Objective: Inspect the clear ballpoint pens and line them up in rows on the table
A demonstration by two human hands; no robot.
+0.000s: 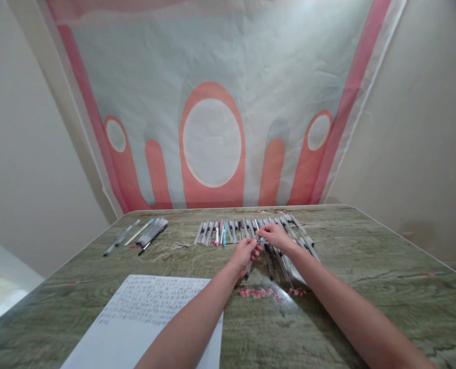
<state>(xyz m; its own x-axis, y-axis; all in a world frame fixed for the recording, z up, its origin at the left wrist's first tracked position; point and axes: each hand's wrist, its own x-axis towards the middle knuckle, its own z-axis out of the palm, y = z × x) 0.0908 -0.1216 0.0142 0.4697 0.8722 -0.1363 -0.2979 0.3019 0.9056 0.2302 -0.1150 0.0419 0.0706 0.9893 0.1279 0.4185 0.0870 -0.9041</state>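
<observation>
My left hand (245, 253) is closed around a pen (248, 270), whose dark lower end sticks out below the fingers. Close by on the right, my right hand (276, 237) pinches its fingertips together just above the left hand. What lies in that pinch is too small to make out; a bit of light blue shows there. Behind both hands runs a long row of pens (208, 233), mostly clear with dark parts, plus a few pink and blue ones. More loose pens (285, 264) lie under and beside my right wrist, partly hidden by it.
Left of the row lies a bundle of pens (153, 233), with a few separate pens (121, 238) beside it. A handwritten sheet of paper (136, 312) is partly under my left forearm. The wood-patterned table (351, 287) meets a wall hanging (212, 195) at its far edge.
</observation>
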